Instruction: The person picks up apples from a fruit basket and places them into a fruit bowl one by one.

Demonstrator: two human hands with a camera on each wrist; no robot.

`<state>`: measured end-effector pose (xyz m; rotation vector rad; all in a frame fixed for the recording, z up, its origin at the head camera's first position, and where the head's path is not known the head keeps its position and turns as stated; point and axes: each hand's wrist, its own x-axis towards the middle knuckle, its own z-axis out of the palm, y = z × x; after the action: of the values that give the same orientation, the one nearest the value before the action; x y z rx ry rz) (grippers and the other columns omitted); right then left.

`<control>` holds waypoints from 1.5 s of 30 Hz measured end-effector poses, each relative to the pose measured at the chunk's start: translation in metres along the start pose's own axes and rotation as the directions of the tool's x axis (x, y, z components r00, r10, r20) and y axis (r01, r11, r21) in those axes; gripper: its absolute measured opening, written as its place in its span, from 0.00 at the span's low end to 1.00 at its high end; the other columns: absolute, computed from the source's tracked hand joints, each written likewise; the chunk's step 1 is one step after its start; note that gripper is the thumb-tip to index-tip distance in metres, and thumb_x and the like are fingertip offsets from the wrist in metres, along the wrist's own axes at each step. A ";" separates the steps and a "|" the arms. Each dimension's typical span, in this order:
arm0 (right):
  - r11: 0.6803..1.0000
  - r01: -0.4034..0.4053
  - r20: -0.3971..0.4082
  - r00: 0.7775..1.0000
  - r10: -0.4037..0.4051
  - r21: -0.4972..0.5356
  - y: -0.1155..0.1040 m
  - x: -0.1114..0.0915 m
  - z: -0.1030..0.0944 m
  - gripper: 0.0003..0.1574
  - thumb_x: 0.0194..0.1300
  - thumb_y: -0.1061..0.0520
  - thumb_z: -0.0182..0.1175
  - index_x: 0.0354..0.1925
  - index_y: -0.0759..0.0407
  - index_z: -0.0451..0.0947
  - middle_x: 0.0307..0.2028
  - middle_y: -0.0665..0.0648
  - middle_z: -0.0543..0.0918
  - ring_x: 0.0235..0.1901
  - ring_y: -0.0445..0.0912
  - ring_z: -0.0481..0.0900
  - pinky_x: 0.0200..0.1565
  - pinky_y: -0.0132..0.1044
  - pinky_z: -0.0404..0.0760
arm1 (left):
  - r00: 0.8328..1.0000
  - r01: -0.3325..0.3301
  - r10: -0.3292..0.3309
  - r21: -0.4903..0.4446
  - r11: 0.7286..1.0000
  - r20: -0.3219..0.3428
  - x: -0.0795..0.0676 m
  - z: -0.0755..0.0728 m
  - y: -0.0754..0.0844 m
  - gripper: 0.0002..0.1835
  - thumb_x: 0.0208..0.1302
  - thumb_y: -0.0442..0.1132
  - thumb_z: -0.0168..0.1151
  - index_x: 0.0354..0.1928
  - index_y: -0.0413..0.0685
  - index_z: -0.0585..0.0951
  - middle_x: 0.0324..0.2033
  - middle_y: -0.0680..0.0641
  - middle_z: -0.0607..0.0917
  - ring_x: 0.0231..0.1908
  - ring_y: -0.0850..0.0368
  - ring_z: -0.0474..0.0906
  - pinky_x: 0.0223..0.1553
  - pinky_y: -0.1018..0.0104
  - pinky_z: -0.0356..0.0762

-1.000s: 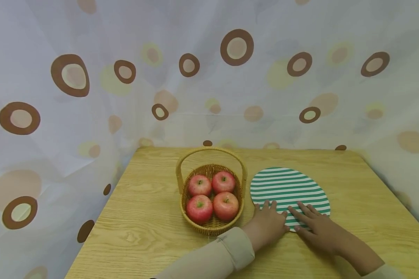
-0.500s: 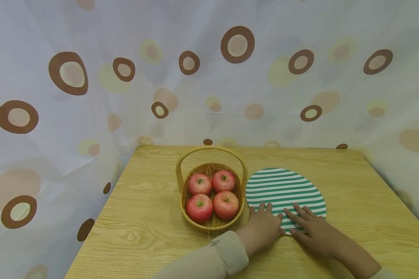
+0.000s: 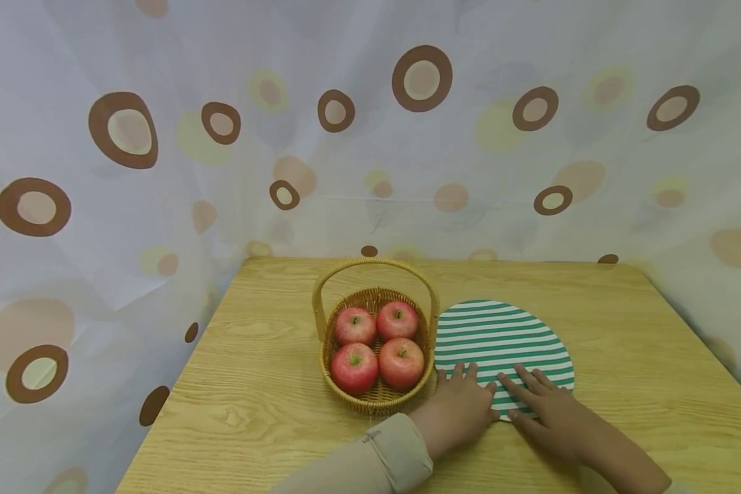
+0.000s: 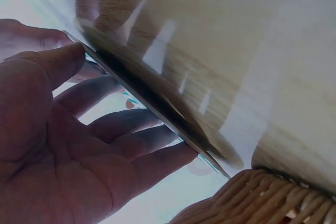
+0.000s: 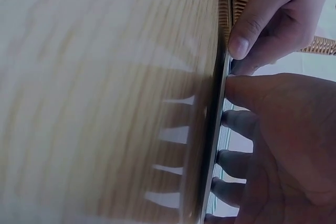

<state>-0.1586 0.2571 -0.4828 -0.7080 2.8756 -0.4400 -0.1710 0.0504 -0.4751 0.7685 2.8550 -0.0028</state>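
A round placemat (image 3: 500,333) with green and white stripes lies flat on the table, close to the right side of a wicker basket (image 3: 370,296). My left hand (image 3: 460,412) rests on its near left edge, fingers spread and fairly straight. Beside it, my right hand (image 3: 552,417) lies on the near right part with fingers extended. The left wrist view shows the left fingertips (image 4: 176,156) against the thin mat's top. In the right wrist view, the right hand (image 5: 289,135) touches the mat the same way, its thumb near the left thumb (image 5: 247,40).
Several red apples (image 3: 354,368) sit in the basket, whose tall handle (image 3: 373,262) arches over them. The wooden table (image 3: 241,384) extends left and right of these things. Behind it hangs a pale curtain (image 3: 370,158) with brown and yellow circles.
The placemat has slid left towards the basket and slightly nearer to me, and both hands have moved along with it. The basket and apples have stayed in place.
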 end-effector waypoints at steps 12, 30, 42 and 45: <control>1.000 -0.016 0.011 1.000 0.015 0.006 -0.005 -0.001 -0.002 0.40 0.79 0.36 0.58 0.79 0.52 0.68 0.79 0.73 0.63 0.74 0.80 0.60 0.62 0.86 0.65 | 1.000 -0.006 0.006 -0.017 1.000 -0.017 -0.007 -0.005 -0.001 0.27 0.78 0.64 0.56 0.75 0.72 0.75 0.77 0.52 0.72 0.78 0.50 0.68 0.71 0.44 0.76; 0.999 -0.013 -0.071 0.997 0.010 -0.034 -0.007 0.004 -0.007 0.34 0.73 0.38 0.67 0.68 0.56 0.81 0.71 0.71 0.77 0.67 0.72 0.77 0.57 0.73 0.81 | 0.991 -0.070 0.086 0.152 0.986 -0.105 -0.008 -0.008 -0.002 0.24 0.76 0.66 0.58 0.66 0.69 0.84 0.64 0.54 0.85 0.65 0.53 0.82 0.62 0.53 0.85; 0.997 0.016 -0.267 0.963 -0.037 -0.079 -0.014 0.006 -0.022 0.20 0.69 0.44 0.73 0.53 0.52 0.87 0.53 0.57 0.90 0.53 0.57 0.89 0.48 0.56 0.90 | 0.900 -0.233 0.301 0.235 0.944 -0.315 -0.018 -0.025 -0.014 0.14 0.75 0.60 0.64 0.31 0.66 0.84 0.20 0.64 0.78 0.19 0.69 0.66 0.22 0.73 0.68; 0.995 0.025 -0.336 0.940 -0.055 -0.092 -0.016 0.006 -0.024 0.17 0.68 0.44 0.73 0.49 0.52 0.87 0.49 0.55 0.91 0.49 0.55 0.90 0.44 0.53 0.91 | 0.881 -0.279 0.334 0.202 0.939 -0.336 -0.025 -0.035 -0.017 0.13 0.75 0.57 0.64 0.32 0.64 0.85 0.21 0.64 0.78 0.20 0.69 0.66 0.21 0.75 0.65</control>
<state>-0.1621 0.2461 -0.4555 -0.7734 3.2243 -0.4878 -0.1643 0.0245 -0.4368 1.3838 3.0603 -0.0306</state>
